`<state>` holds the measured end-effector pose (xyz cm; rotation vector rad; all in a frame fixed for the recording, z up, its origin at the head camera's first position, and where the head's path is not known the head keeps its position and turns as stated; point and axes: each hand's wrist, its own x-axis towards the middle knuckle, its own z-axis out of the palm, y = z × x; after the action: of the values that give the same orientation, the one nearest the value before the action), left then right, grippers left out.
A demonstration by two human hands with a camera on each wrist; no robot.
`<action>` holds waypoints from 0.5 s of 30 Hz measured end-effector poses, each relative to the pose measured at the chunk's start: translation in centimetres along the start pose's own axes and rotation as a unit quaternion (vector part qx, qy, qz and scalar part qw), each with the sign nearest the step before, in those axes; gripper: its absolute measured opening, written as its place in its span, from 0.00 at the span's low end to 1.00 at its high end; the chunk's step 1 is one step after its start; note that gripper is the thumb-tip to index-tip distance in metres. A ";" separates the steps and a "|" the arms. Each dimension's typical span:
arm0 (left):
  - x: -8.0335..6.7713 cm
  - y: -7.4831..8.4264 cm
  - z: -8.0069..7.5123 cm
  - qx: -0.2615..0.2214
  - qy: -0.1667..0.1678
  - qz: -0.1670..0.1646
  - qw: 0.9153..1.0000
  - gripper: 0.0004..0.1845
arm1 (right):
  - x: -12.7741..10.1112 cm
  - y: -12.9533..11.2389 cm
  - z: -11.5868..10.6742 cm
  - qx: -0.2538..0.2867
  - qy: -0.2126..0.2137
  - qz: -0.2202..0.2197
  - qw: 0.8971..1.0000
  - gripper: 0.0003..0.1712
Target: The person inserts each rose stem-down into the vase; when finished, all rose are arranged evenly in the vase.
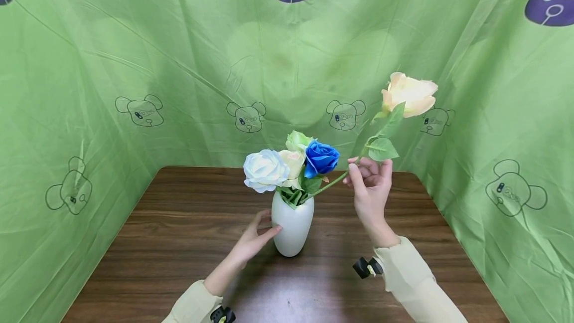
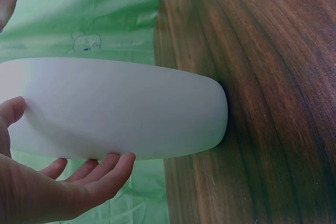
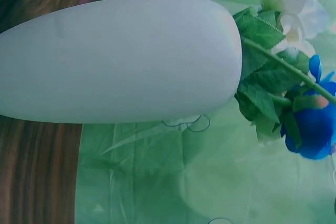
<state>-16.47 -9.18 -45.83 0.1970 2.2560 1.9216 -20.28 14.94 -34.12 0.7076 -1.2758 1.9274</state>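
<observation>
The left hand (image 1: 255, 237) rested open-fingered against the white vase (image 1: 293, 222) to steady it on the tabletop (image 1: 179, 243), while the right hand (image 1: 369, 183) pinched the peach rose (image 1: 410, 94) by its stem, slanting its lower end into the vase mouth.

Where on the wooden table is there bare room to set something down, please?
The brown wooden table lies bare left of the left hand, and right of the right hand toward the green cloth. It is crowded in the middle around the white ceramic vase.
</observation>
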 end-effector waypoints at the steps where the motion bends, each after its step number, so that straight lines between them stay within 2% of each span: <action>1: 0.0 0.0 0.0 0.000 0.000 0.000 1.000 0.32 | 0.0 0.0 0.2 -0.009 -0.003 -0.006 1.000 0.15; 4: 0.0 0.1 0.0 0.001 -0.002 0.001 1.000 0.32 | -0.2 0.1 0.6 -0.051 -0.028 -0.026 0.998 0.18; 9: 0.0 0.0 0.1 0.001 -0.001 0.000 1.000 0.32 | -0.9 0.3 1.1 -0.113 -0.080 -0.060 0.989 0.25; 15: 0.0 -0.1 0.1 -0.002 0.001 0.001 1.000 0.32 | -1.5 0.8 1.5 -0.154 -0.129 -0.111 0.973 0.20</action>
<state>-16.48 -9.12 -45.95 0.1973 2.2535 1.9283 -19.95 12.94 -35.09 0.9146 -1.5399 1.4514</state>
